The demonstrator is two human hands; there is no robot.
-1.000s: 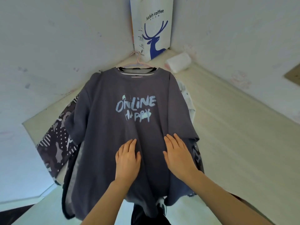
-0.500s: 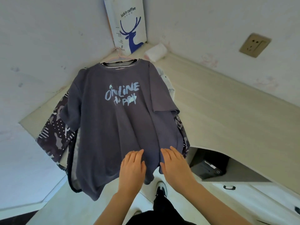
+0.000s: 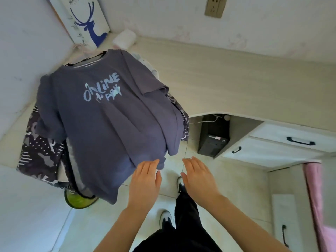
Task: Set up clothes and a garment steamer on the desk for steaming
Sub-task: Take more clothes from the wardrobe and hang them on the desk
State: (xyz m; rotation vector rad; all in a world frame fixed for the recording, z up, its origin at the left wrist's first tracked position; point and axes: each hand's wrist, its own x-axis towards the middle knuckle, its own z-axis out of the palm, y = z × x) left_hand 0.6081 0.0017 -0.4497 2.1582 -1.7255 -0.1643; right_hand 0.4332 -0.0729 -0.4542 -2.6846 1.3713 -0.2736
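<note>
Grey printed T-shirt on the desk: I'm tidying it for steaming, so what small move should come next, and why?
Probably pull the hem back up: the grey printed T-shirt hangs over the edge of the pale wooden desk, bunched at its right side, and the left hand and right hand hover open just below, holding nothing.

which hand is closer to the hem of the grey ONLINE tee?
Left. The left hand has its fingertips at the hem of the grey tee, about touching it. The right hand hovers open to the hem's right, over the floor, clear of the cloth.
</note>
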